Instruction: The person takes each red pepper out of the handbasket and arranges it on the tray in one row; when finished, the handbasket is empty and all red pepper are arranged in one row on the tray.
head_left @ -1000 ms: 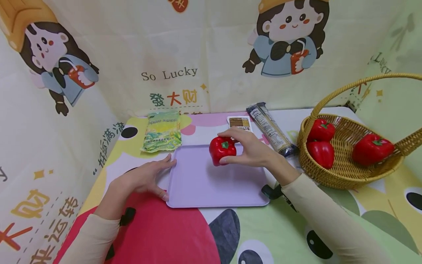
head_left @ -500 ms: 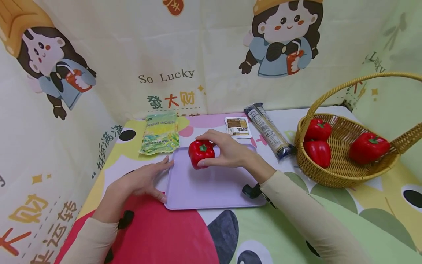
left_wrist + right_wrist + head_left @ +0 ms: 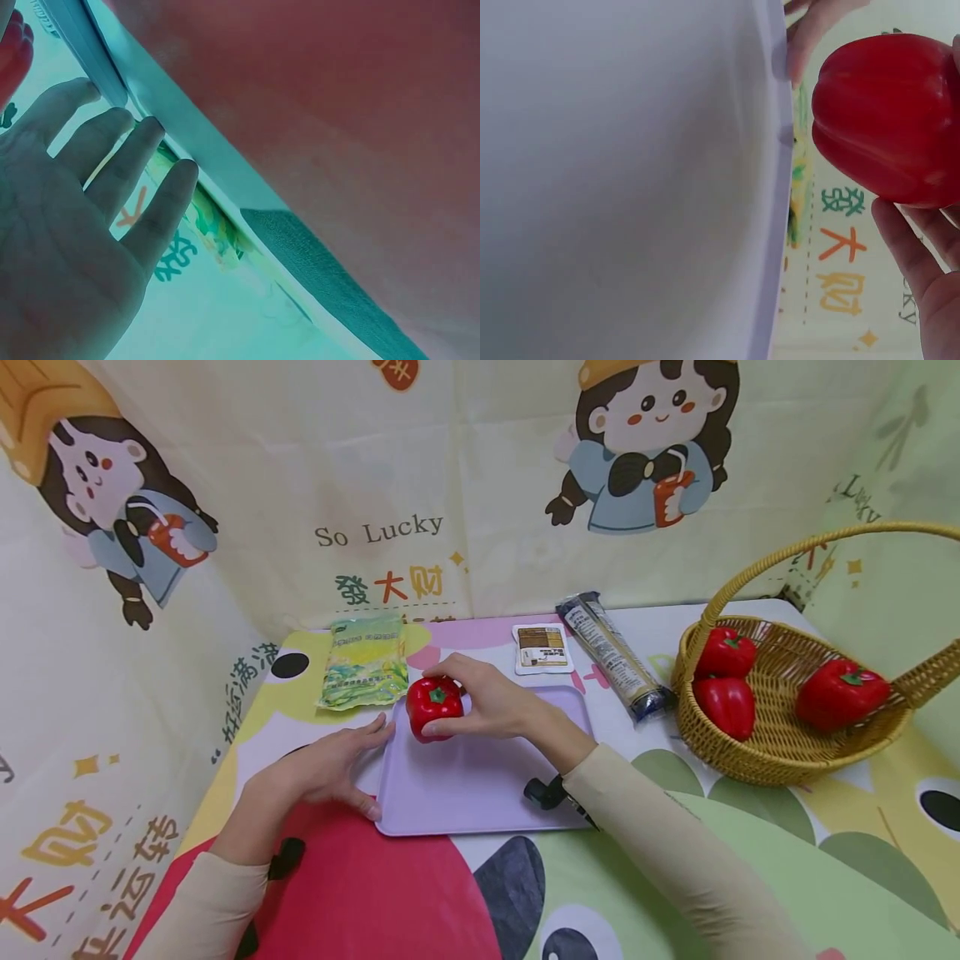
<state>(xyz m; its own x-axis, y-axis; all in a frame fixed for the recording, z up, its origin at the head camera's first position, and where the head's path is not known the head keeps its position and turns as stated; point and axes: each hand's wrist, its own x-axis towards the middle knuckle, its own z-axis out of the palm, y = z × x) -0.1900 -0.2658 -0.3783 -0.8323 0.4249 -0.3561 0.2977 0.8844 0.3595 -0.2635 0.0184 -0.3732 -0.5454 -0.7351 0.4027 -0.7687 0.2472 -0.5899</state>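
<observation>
Fingers (image 3: 459, 666) grip glossy red pepper (image 3: 430, 707).

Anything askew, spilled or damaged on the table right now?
Nothing looks spilled or damaged. The long packet lies plainly slanted, its near end by the basket, though that may be deliberate. The right hand holds a red pepper over the tray.

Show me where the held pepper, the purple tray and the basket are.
Held pepper (image 3: 426, 705): head view, on its red skin beside the stem.
Purple tray (image 3: 465, 785): head view, on its bare floor.
Basket (image 3: 777, 693): head view, on bare weave inside.
</observation>
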